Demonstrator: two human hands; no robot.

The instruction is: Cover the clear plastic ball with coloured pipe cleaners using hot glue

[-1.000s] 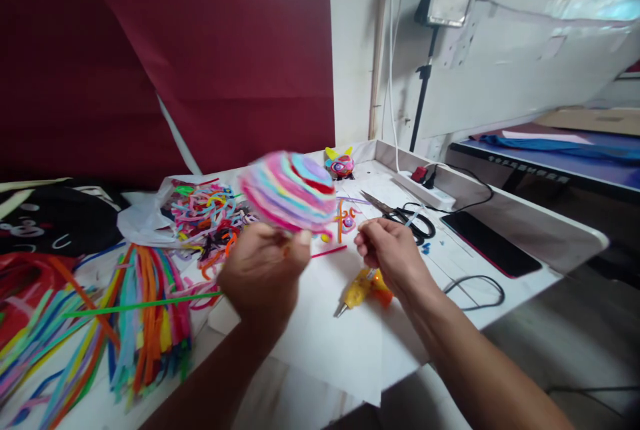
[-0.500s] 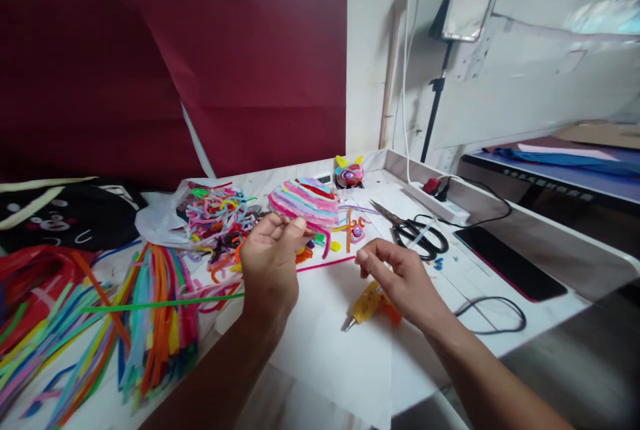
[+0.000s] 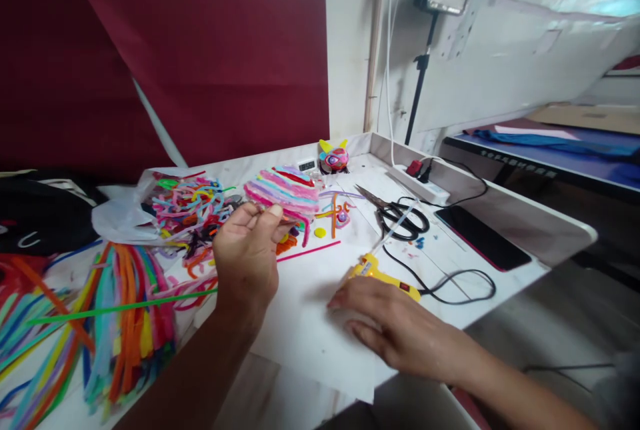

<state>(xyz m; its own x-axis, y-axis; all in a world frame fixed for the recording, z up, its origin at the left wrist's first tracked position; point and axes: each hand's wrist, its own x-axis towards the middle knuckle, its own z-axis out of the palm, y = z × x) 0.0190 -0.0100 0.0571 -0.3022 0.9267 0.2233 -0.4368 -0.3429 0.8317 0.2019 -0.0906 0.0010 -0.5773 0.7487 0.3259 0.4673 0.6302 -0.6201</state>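
Observation:
My left hand [image 3: 247, 253] pinches the near edge of a striped pipe-cleaner piece [image 3: 287, 191] in pink, blue, lilac and red, held up over the table. A magenta pipe-cleaner end [image 3: 304, 227] hangs bent from its right side. Low over the white paper [image 3: 310, 330], my right hand [image 3: 387, 323] has its fingers stretched and its thumb apart, nothing between them. Just behind those fingers lies a yellow glue gun [image 3: 369, 265] with a clear glue stick [image 3: 397, 223] in its back; the hand hides part of the gun, and whether they touch is unclear.
Black-handled scissors [image 3: 405, 220] and a phone [image 3: 483, 237] lie to the right, near a power strip [image 3: 425, 187]. Bundled pipe cleaners [image 3: 130, 310] and a bag of cut pieces [image 3: 120, 220] fill the left. Behind stand a small timer [image 3: 307, 165] and a horned colourful figure [image 3: 333, 157].
My right hand has moved down and opened from its curled pose, beside the glue gun, which is now turned differently. My left hand keeps hold of the striped piece. The view has shifted right.

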